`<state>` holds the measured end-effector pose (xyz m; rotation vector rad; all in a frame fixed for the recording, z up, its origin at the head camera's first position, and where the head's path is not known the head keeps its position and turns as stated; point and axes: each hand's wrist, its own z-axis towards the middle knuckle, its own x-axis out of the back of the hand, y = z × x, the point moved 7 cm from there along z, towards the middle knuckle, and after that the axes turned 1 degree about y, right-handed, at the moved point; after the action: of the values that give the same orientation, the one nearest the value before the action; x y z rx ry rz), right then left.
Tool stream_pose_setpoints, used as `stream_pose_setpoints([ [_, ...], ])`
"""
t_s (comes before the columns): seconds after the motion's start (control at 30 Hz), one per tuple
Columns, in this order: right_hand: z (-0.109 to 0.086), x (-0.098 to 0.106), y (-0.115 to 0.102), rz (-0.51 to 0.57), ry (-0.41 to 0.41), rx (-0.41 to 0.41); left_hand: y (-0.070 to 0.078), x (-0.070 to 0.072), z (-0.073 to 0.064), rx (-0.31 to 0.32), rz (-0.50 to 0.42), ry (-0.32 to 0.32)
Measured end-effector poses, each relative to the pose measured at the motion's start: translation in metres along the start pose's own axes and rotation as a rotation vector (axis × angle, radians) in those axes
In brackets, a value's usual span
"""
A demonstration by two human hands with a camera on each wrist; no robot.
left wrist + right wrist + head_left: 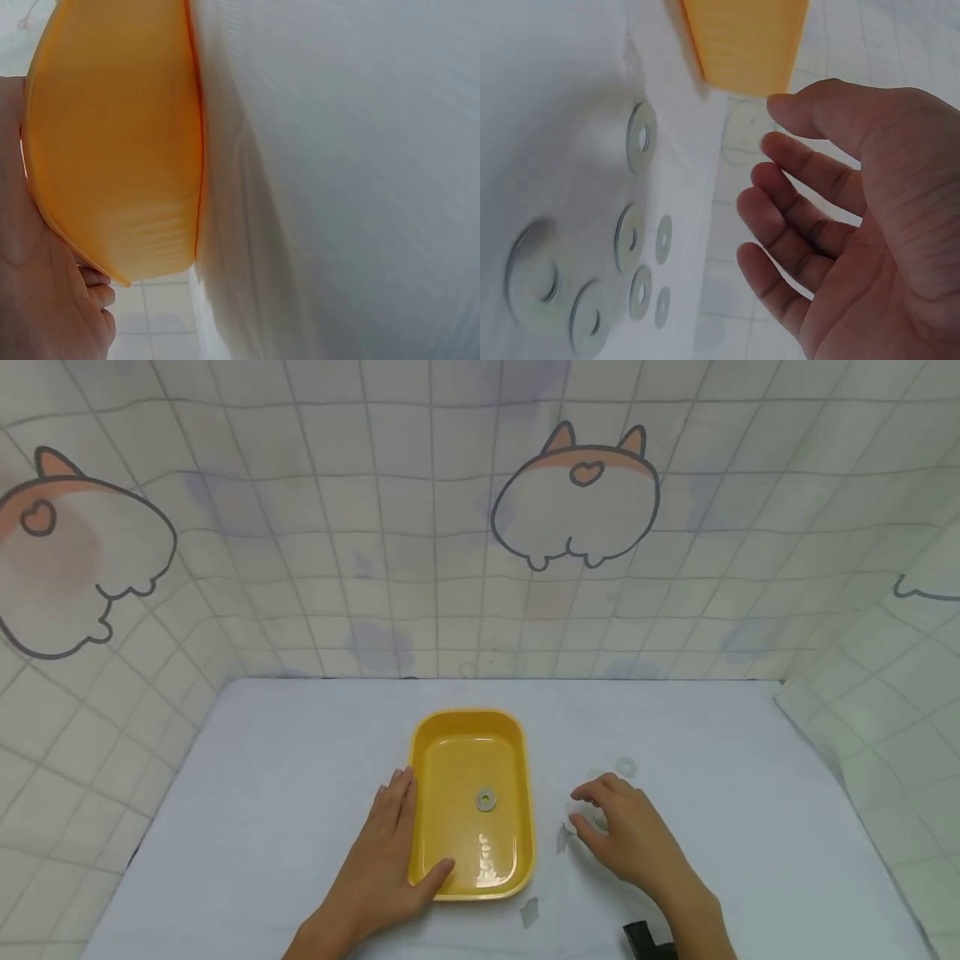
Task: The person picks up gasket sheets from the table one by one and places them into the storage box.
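Note:
A yellow tray (525, 860) stands on the white-covered table, with one metal washer (486, 799) lying inside it. My left hand (386, 860) rests against the tray's left side, fingers straight along the rim and thumb over its near left corner. To the right of the tray, my right hand (630, 831) hovers over loose washers, its fingers loosely bent with nothing between them. In the right wrist view several flat washers (628, 238) lie spread on the cloth below that hand (855, 195). From the head, the hand hides some of them; one washer (626, 767) shows beyond the fingers.
Cloth walls (435, 568) with a grid and cartoon print rise behind the table (300, 760) and on both sides. A black object (648, 941) shows by the right wrist at the near edge. Small grey marks (529, 912) show on the cloth right of the tray.

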<state>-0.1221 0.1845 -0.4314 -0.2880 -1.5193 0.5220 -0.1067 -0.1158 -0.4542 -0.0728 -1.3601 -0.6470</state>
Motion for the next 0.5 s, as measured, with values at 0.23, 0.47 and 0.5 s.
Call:
stream_pose_setpoints([
  [0.23,-0.025,0.006,0.020,-0.061,-0.092,-0.066,0.003,-0.001,-0.002,-0.006,0.019,0.009],
  [0.47,-0.037,0.011,0.036,-0.092,-0.089,-0.070,0.002,-0.002,0.001,0.007,-0.002,-0.016],
  [0.5,-0.038,0.012,0.038,-0.097,-0.082,-0.068,0.002,-0.002,0.001,0.012,-0.006,-0.019],
])
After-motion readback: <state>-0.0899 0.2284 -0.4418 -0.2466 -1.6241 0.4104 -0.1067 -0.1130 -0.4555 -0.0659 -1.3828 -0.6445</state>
